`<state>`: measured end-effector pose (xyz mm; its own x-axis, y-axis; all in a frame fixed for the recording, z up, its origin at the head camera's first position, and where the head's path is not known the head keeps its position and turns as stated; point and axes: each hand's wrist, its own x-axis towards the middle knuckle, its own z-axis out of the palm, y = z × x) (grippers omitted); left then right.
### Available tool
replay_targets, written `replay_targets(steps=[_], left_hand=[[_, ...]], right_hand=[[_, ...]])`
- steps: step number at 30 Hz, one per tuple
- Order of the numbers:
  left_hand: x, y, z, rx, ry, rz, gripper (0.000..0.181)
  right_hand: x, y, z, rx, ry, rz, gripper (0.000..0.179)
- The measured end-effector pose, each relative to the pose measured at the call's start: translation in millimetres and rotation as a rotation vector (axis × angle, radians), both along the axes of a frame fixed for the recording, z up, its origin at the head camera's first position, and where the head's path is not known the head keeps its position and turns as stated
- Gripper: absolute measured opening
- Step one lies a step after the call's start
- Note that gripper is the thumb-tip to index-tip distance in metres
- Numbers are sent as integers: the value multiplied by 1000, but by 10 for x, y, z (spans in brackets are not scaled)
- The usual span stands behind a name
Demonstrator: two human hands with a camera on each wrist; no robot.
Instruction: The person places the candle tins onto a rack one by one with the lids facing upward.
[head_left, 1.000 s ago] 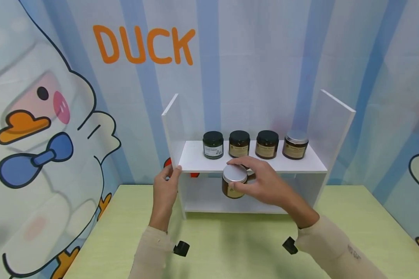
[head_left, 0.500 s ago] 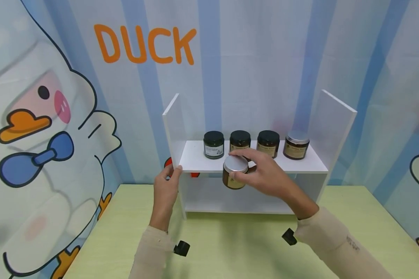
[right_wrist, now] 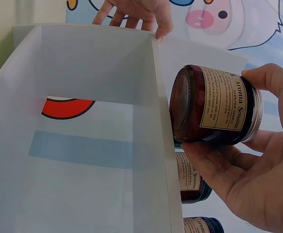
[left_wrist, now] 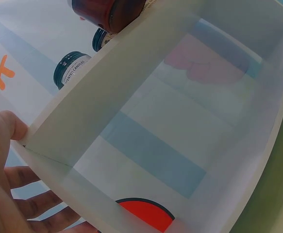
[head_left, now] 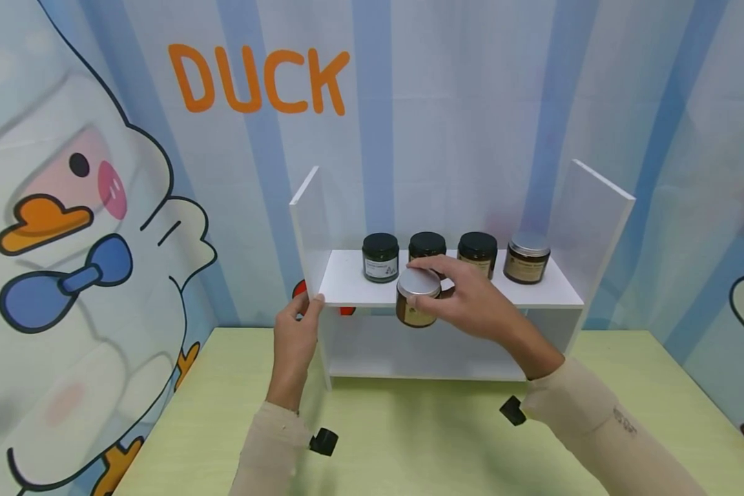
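My right hand (head_left: pixel 471 303) holds a brown glass candle jar (head_left: pixel 417 313) with a silver lid, thumb on one side and fingers on the other. The jar is upright at the front edge of the upper board of a white shelf (head_left: pixel 359 291); its "Scented Candle" label (right_wrist: pixel 224 99) shows in the right wrist view. My left hand (head_left: pixel 294 344) grips the shelf's left side panel, thumb at the front edge (left_wrist: pixel 17 127) and fingers on the outer face. On the upper board stand a dark jar with a white label (head_left: pixel 381 258), two black-lidded jars (head_left: pixel 477 249) and a silver-lidded jar (head_left: pixel 527 260).
The shelf's lower compartment (head_left: pixel 372 344) lies beneath the held jar. A tall side panel (head_left: pixel 595 220) rises at the right end. The shelf stands on a pale green table (head_left: pixel 409 441), before a striped curtain (head_left: pixel 471 124) with a duck print.
My right hand has raised the candle jar from below the upper board to its front edge, overlapping the jars behind. The left hand has stayed on the side panel.
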<state>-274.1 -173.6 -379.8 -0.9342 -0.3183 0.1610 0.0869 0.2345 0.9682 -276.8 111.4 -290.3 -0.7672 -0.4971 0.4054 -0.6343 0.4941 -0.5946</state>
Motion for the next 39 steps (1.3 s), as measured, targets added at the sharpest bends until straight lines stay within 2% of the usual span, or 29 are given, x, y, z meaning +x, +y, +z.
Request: replay_targets(steps=[20, 27, 39], left_hand=[[-4, 1, 5, 8, -8, -3, 48], [12, 10, 18, 5, -8, -4, 48], [22, 13, 10, 19, -9, -10, 50]], right_hand=[[-110, -71, 112, 112, 2, -21, 59], [-157, -66, 140, 113, -14, 3, 57], [-209, -103, 331, 217, -54, 21, 50]])
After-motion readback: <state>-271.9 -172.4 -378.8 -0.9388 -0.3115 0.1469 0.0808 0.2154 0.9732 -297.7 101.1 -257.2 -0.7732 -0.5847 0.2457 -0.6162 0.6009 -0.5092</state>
